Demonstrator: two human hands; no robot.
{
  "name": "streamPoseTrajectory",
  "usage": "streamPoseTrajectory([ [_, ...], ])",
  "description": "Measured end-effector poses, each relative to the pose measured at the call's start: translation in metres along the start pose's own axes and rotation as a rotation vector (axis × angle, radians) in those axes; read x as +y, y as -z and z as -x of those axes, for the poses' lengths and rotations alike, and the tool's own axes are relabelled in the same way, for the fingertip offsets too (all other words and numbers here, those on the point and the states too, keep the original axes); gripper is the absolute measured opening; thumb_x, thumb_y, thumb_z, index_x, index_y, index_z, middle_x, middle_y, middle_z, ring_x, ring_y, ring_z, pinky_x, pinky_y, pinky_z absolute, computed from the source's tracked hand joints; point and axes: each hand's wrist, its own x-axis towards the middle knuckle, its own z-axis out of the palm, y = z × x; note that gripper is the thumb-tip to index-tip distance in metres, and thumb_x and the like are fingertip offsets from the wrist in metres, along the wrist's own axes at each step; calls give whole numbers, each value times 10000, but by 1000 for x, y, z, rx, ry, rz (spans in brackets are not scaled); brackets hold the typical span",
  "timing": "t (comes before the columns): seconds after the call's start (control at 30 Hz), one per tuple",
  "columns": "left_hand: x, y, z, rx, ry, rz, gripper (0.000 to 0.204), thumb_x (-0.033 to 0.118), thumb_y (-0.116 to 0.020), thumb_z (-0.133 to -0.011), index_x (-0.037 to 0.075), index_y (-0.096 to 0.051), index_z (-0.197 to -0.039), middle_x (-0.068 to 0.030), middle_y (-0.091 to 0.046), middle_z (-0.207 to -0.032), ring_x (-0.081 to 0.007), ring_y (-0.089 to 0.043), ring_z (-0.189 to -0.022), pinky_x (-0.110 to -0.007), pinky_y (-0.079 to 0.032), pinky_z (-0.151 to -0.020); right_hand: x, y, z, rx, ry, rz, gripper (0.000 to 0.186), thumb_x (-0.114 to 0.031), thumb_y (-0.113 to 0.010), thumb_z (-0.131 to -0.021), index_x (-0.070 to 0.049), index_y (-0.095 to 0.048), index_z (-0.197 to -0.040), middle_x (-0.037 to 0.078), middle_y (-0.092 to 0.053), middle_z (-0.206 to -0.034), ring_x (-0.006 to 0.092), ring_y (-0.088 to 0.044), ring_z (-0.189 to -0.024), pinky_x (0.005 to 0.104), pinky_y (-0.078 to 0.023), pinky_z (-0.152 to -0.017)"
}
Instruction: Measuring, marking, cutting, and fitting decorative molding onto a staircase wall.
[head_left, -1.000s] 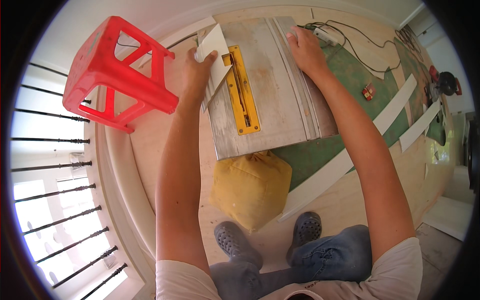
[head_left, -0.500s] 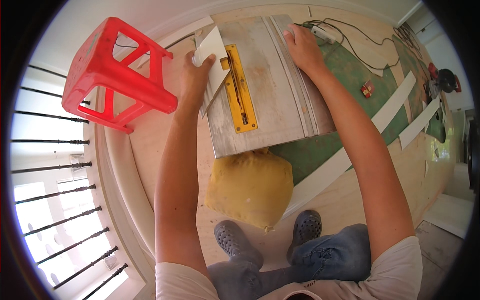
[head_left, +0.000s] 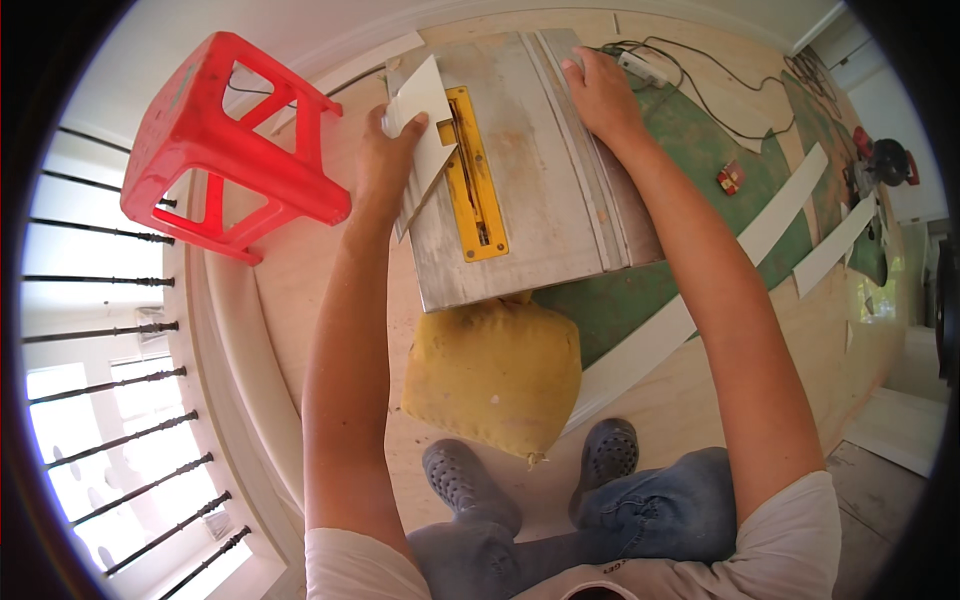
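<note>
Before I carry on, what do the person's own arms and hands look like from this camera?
Short, pale off-white sleeves end above the elbows, leaving both arms bare below. The left hand and right hand wear no gloves, and no watch or bracelet shows on either wrist.

On my feed, a scuffed metal bench (head_left: 545,170), yellow insert plate (head_left: 482,190) set in; notched white piece (head_left: 425,100) on it, overhanging the left edge. Pale wood floor (head_left: 285,310): I see red stool (head_left: 190,120), green sheet (head_left: 615,315), small red box (head_left: 729,177) on the sheet, long white strip (head_left: 785,215) across.
</note>
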Motion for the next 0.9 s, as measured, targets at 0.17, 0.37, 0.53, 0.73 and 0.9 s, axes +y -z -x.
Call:
streamPoseTrajectory([
  [0.17,-4,0,0,6,-34,7,702,359,-747,-900,0,-472,-1436,-214,-643,-1253,-265,-668,-1060,-373,-520,-894,-1,-1,1,1,-11,-3,452,-343,-537,-1007,33,-614,-1246,249,-639,-1240,427,-584,-1160,486,-455,-1021],
  [0.37,-4,-3,3,5,-34,17,683,366,-744,-902,4,-486,-1421,-215,-652,-1233,-267,-671,-1044,-372,-521,-886,2,0,-1,4,4,-3,440,-338,-539,-1005,27,-620,-1236,249,-640,-1242,431,-582,-1163,485,-459,-1016],
  [0.53,-2,1,5,4,-9,-3,681,366,-744,-901,12,-484,-1421,-208,-657,-1221,-258,-674,-1031,-371,-522,-880,-1,-2,-1,-18,-31,-20,444,-334,-538,-1005,36,-613,-1239,253,-647,-1227,427,-587,-1156,486,-452,-1019],
  [0.73,-7,1,2,15,-23,-10,687,352,-751,-891,4,-482,-1419,-212,-654,-1212,-252,-674,-1012,-366,-520,-876,-5,0,0,-6,-1,-30,455,-343,-525,-1013,47,-609,-1231,257,-647,-1226,414,-583,-1165,480,-434,-1034],
  [0.9,-8,0,-1,15,-27,-2,675,355,-744,-893,9,-489,-1413,-213,-662,-1191,-257,-680,-997,-369,-524,-865,-4,2,-1,-19,-20,-28,456,-342,-525,-1010,49,-610,-1230,256,-646,-1229,415,-579,-1172,479,-432,-1037],
])
